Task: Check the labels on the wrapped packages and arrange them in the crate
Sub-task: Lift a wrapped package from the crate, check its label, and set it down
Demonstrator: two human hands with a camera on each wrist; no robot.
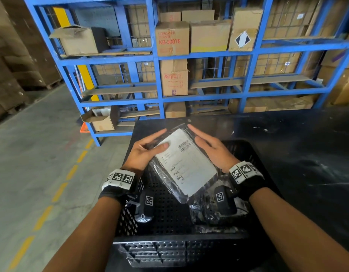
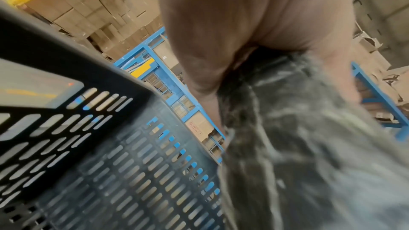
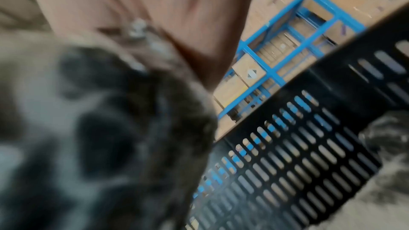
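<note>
Above a black perforated crate I hold a plastic-wrapped package, its white printed label facing up. My left hand grips its left edge, thumb pressed on the label and fingers along the side. My right hand lies with straight fingers along the package's right edge; its thumb is hidden. A second wrapped package lies in the crate's near right corner. The wrist views are blurred: the left shows the package beside the crate wall, the right shows the package and the crate wall.
The crate stands on a black table. Blue shelving stacked with cardboard boxes rises behind it. An open cardboard box sits on the lowest shelf level at left. To the left is grey floor with a dashed yellow line.
</note>
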